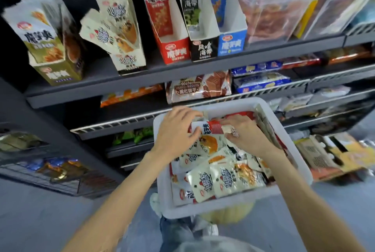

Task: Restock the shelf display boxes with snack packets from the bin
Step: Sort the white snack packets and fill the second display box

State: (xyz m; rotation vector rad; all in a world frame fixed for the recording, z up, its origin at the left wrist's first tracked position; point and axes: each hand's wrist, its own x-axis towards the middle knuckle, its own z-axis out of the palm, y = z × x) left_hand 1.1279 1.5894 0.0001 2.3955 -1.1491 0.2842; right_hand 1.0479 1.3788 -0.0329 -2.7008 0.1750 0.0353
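Observation:
A white plastic bin (227,204) in front of me holds several snack packets, mostly cream-coloured ones (225,178) with black lettering. Both hands are inside its far end. My left hand (178,130) pinches a red-and-white packet (209,127) by its left edge. My right hand (243,134), a ring on one finger, holds the same packet's right side. On the top shelf stand display boxes: an olive one (58,73), a cream one (129,63) crammed with packets, a red one (176,50) nearly empty, a black one (202,48) and a blue one (232,43).
Clear bags of reddish snacks (269,14) fill the shelf's right end. A wafer biscuit bag (198,86) and blue biscuit packs (261,82) lie on the shelf below. Lower wire shelves hold more goods. A cardboard box (324,154) sits to the bin's right.

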